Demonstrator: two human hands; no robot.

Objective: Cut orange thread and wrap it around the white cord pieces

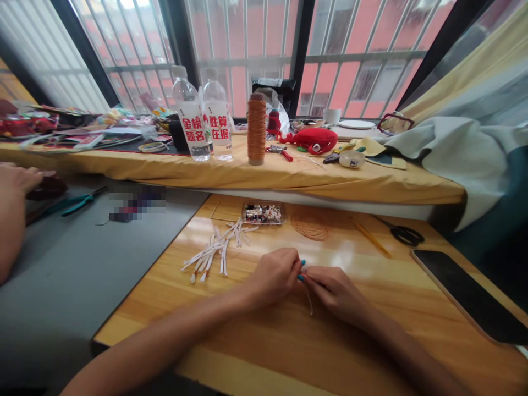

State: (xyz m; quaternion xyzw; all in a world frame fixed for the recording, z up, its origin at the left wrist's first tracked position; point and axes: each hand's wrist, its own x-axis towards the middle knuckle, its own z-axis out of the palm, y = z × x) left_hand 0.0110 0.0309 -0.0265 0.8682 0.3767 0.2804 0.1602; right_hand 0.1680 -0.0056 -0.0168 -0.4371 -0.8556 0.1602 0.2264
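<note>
My left hand [275, 278] is closed around a small tool, of which only two bright blue ends [302, 263] stick out past the fingers; its kind is hidden. Close against it, my right hand [338, 291] pinches a thin white cord [310, 302], whose loose end hangs down over the wooden table [256, 335]. The fingertips of both hands nearly meet. Several white cord strips [212, 250], some with brownish ends, lie in a loose pile beyond my left hand. Behind them is a clear tray [264, 221] of small dark and white pieces.
Right of the tray lie coiled orange thread [312, 226], a yellow pencil [373, 240], black scissors [406, 235] and a phone [470, 291]. A cloth-covered sill holds two bottles [223, 118] and an orange thread spool [256, 132]. Another person's arm [10, 214] reaches in at left, near teal-handled pliers [82, 202].
</note>
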